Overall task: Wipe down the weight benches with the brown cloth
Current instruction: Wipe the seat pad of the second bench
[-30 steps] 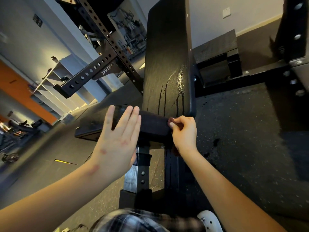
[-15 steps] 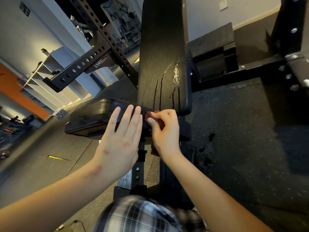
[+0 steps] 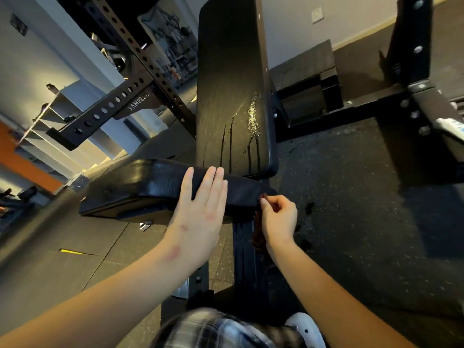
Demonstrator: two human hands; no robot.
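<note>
Rack stuff everywhere around this bench: a perforated spotter arm sticks out beyond the seat pad on its left, and a black box sits on the floor well past the pad to the right. The inclined back pad rises right behind the seat pad, with wet streaks running down its lower right part. The left hand lies flat on the seat pad's near edge, fingers straight and close together, covering part of the pad. The right hand is at the pad's right corner, fingers curled and pinching the brown cloth, which hangs below the hand next to the bench frame post. Most of the cloth is hidden behind the wrist. The floor is dark speckled rubber, with a few darker spots right of the pad. Grey shelves and an orange wall stripe are far off to the pad's left. Compared with half a second ago, the right hand has slid away from the left hand's fingers out to the corner, while the left hand stays planted.
</note>
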